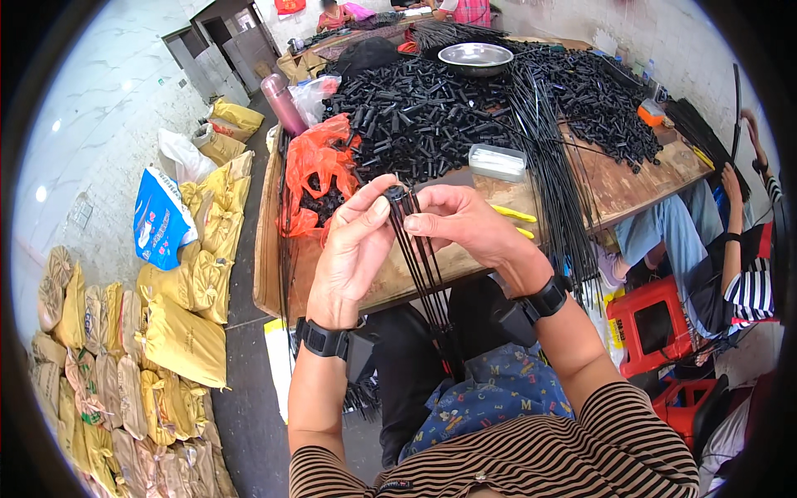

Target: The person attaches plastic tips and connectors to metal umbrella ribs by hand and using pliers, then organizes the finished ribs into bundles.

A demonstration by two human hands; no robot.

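Observation:
My left hand [353,249] and my right hand [452,220] meet in front of me, just over the near edge of the wooden table [382,295]. Between them is a small black round hub [397,194], from which several thin black umbrella ribs [423,286] hang down toward my lap. The left thumb and fingers pinch around the hub from its left side. On the other side, my right thumb and forefinger press on the ribs close beneath it. The fingertips partly hide how the ribs join the hub.
Short black plastic tubes [407,116] are heaped across the table, beside a red plastic bag [320,166]. Right of my hands lie a yellow-handled tool [515,214], a clear box [498,161] and long black rods [548,158]. A co-worker's hand [732,183] and a red stool [652,319] are at right.

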